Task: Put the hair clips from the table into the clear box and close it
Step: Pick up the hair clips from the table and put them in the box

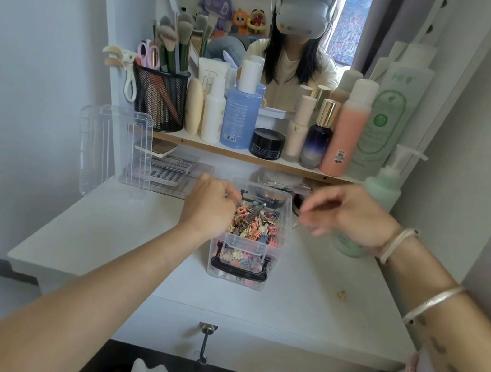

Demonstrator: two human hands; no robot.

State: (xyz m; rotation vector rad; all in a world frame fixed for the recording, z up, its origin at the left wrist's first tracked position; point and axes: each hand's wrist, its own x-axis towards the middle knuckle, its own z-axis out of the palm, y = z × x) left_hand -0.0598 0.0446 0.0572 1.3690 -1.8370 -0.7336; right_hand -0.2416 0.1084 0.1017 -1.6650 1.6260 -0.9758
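Left hand curled on hair clips in clear box, right hand loosely spread; bottle labels blurred.

A wooden-edged shelf runs across the far side. At its left end stands a black mesh cup holding makeup brushes and pink scissors. To the right stand a blue bottle, a black jar, a peach bottle and a tall white bottle. A green pump bottle stands below on the right. A key hangs from the near drawer.
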